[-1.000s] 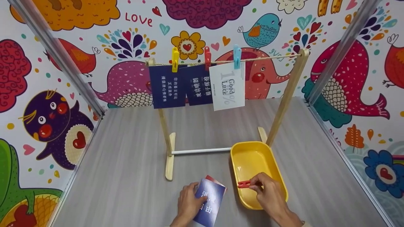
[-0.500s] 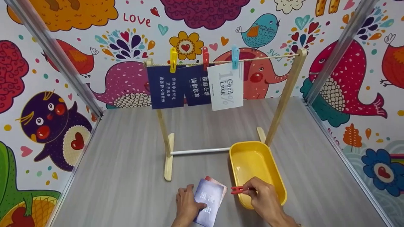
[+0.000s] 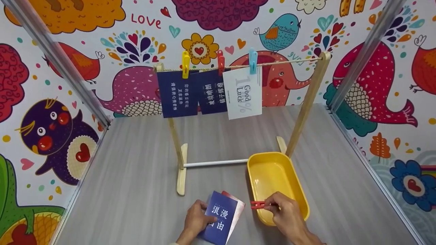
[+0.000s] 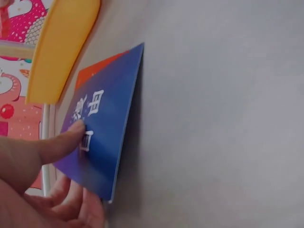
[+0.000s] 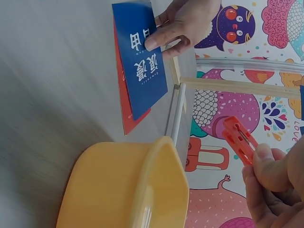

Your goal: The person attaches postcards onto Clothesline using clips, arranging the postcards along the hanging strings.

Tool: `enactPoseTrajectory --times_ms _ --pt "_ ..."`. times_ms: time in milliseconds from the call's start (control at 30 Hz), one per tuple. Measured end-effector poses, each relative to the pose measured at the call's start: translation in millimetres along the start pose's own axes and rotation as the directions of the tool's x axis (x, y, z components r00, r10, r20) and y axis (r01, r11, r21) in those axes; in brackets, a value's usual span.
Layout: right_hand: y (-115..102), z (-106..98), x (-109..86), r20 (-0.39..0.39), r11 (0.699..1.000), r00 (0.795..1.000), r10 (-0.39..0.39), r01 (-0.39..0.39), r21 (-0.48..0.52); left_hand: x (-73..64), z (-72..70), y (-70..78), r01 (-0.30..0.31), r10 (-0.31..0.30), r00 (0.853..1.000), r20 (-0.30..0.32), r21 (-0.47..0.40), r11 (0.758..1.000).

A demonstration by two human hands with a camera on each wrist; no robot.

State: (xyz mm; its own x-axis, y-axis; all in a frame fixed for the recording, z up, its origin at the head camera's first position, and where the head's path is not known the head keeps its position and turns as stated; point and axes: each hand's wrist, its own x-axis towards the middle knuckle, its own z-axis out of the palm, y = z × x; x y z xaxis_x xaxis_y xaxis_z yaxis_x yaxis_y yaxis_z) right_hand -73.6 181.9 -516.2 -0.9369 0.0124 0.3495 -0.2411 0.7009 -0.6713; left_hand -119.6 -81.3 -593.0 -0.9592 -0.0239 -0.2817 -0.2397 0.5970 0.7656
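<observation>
My left hand (image 3: 196, 219) holds a blue card (image 3: 222, 217) with white characters, thumb on its face and fingers behind. A red card (image 5: 124, 90) is fanned out beneath it, its edge showing to the right in the head view. Over the near part of the yellow basin (image 3: 250, 170), my right hand (image 3: 286, 212) pinches a red clothespin (image 3: 258, 205) between thumb and fingertips. The clothespin's far end points left toward the cards. In the right wrist view the same clothespin (image 5: 240, 140) stands out beyond the thumb.
A wooden rack (image 3: 308, 105) stands behind, with a cord strung across its top. Two dark blue cards (image 3: 178, 95) and a white card (image 3: 242, 93) hang there under a yellow clothespin (image 3: 185, 64), a red one and a light-blue one. A white rod (image 3: 216, 163) joins the feet.
The right hand has brought the red clothespin slightly left, to the basin's left rim. The left hand has tilted and shifted the blue card left, so more of the card beneath shows.
</observation>
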Motion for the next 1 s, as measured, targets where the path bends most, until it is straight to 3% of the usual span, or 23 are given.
enactPoseTrajectory --times_ms 133,333,467,567,767,1000 --pt "1 1 -0.4 0.016 1.0 1.0 0.012 -0.012 0.008 2.0 -4.6 -2.1 0.022 -0.021 0.999 0.043 -0.037 0.999" --pt "2 1 2.0 0.001 1.0 1.0 -0.002 0.002 -0.017 3.2 -11.2 -0.9 0.011 -0.001 0.997 0.081 -0.124 0.992" --pt "2 1 3.2 0.036 0.998 0.998 0.047 -0.046 -0.046 5.0 -15.6 3.1 0.051 -0.037 0.994 0.104 -0.137 0.989" --pt "3 1 4.7 0.042 0.998 0.998 0.036 -0.035 -0.044 6.3 -18.7 6.3 0.066 -0.046 0.992 0.121 -0.16 0.985" --pt "6 -3 13.2 0.03 0.999 0.999 -0.02 0.021 -0.043 9.6 -23.6 14.3 0.059 -0.027 0.989 0.142 -0.221 0.974" --pt "13 -12 28.8 0.01 0.976 0.978 -0.206 0.207 -0.073 14.4 -26.9 35.3 0.071 -0.018 0.981 0.193 -0.273 0.959"
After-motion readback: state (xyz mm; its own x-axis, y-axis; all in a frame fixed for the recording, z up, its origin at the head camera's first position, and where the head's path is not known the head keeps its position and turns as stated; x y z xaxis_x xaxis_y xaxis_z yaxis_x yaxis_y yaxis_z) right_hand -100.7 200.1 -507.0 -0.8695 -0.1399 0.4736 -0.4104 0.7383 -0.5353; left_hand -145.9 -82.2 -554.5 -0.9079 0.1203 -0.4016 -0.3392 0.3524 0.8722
